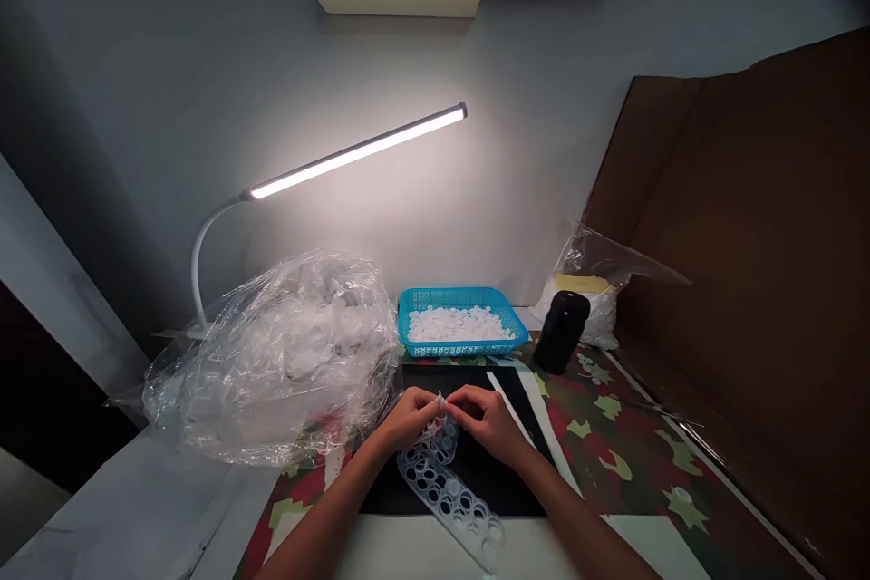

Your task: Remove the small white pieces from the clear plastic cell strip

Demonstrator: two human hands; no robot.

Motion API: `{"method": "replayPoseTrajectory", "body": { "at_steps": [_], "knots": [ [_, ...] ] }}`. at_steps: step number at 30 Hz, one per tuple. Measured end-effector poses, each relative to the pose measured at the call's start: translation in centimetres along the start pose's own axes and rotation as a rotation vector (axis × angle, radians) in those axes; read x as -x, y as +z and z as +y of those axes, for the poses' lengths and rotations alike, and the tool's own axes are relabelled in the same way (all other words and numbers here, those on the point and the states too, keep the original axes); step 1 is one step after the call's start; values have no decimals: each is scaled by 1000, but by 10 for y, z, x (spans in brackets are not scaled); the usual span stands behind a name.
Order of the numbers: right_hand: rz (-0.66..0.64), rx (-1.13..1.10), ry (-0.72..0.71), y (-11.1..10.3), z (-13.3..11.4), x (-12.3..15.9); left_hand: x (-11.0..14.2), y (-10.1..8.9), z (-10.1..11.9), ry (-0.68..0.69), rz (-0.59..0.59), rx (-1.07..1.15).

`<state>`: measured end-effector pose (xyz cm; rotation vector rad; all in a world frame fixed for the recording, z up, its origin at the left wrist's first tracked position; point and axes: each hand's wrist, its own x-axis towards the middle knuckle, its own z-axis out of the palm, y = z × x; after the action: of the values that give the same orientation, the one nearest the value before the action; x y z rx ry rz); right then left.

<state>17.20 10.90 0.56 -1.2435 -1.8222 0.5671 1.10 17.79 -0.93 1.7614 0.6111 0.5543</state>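
Note:
Both my hands meet over a black mat [476,471] at the desk's near edge. A long clear plastic strip [452,494] with rows of round rings runs from my fingers down toward me. My left hand [408,417] is closed on the strip's far end. My right hand [486,421] pinches the same end from the other side, fingertips almost touching the left ones. Behind them stands a blue basket [463,346] filled with small white round pieces.
A big crumpled clear plastic bag [278,362] lies at the left. A black cylinder [561,332] and a smaller clear bag [598,276] stand right of the basket. A lit desk lamp [357,152] hangs above. Brown cardboard [740,272] walls the right side.

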Motion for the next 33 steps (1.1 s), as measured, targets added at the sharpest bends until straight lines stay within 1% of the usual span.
{"method": "replayPoseTrajectory", "body": {
  "at_steps": [3,6,10,14,18,22,25,29,33],
  "knots": [
    [-4,-1,-2,-1,-1,-1,0,0,1,-5,-2,10],
    [-2,6,2,-1,1,-1,-1,0,0,8,18,52],
    [0,13,-13,-1,2,-1,-2,0,2,21,41,50],
    [6,24,12,-1,1,0,-1,0,3,38,38,54],
    [14,35,19,0,-1,0,0,1,1,70,23,20],
    [24,65,24,1,-1,1,1,2,0,89,-10,-68],
    [35,92,30,4,-1,1,0,2,2,94,3,-103],
    [89,121,55,8,-1,0,0,4,3,100,15,-50],
    [159,46,95,4,4,-4,-2,5,2,67,7,73]
  ]
}}
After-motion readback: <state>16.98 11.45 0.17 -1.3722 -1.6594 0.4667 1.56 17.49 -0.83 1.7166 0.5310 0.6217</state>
